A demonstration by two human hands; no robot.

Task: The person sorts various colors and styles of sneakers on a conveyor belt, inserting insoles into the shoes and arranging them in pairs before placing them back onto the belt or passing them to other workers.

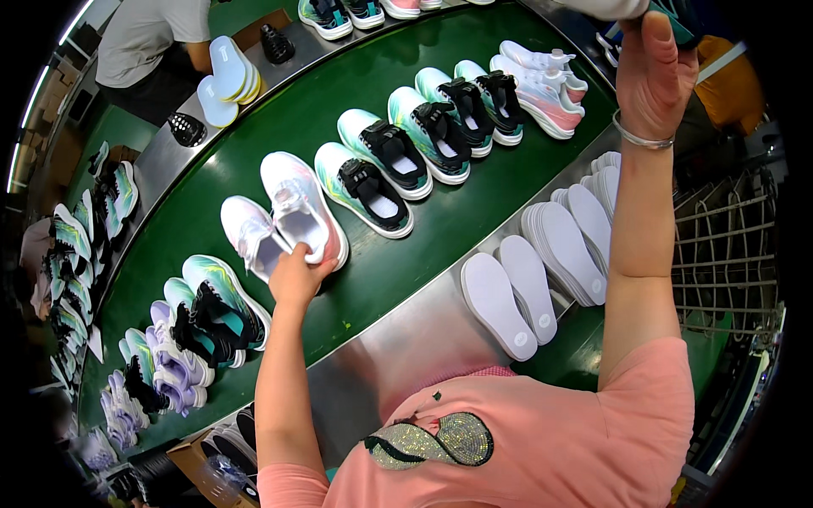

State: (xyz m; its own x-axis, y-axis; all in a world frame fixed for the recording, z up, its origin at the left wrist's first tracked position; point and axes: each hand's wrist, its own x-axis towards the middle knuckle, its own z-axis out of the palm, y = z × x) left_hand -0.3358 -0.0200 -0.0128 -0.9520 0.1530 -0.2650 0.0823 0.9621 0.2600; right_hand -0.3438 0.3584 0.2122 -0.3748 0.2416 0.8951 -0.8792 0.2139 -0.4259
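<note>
My left hand (pixel 298 278) grips the heel of a white and pink sneaker (pixel 326 216), thumb by the shoe's opening. Its mate, another white and pink sneaker (pixel 246 224), lies close against it on the green conveyor belt (pixel 373 292). Raised at the upper right, my right hand (pixel 656 80) is closed against a white and dark teal object (pixel 677 21). The picture's rim cuts that object off, and most of the fingers are hidden, so its kind is unclear. Just right of the left hand's pair stands a green and black sneaker (pixel 364 190).
More sneakers (pixel 428 131) line the belt to the right, ending with a white-pink pair (pixel 542 89). Purple and green sneakers (pixel 174 356) crowd the left. White insoles (pixel 500 305) lie along the near metal ledge (pixel 398 339). A wire rack (pixel 724 254) stands right; a person (pixel 152 51) works across the belt.
</note>
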